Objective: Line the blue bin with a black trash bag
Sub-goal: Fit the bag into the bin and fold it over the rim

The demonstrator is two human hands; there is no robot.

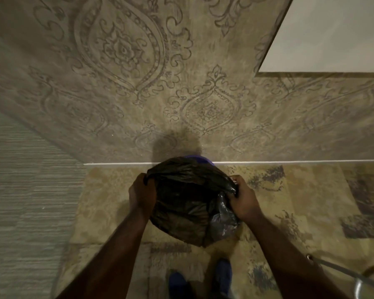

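A black trash bag is spread open over the blue bin, which stands on the floor against the wall. Only a sliver of the blue bin's far rim shows above the bag. My left hand grips the bag's left edge, fingers curled over it. On the opposite side, my right hand pinches the bag's right edge. A loose fold of the bag hangs below my right hand. The bin's body and inside are hidden by the plastic.
A patterned wall rises right behind the bin, with a white baseboard line. A second wall stands to the left. My blue shoes stand on patterned carpet just below the bag. A cable or hose lies at lower right.
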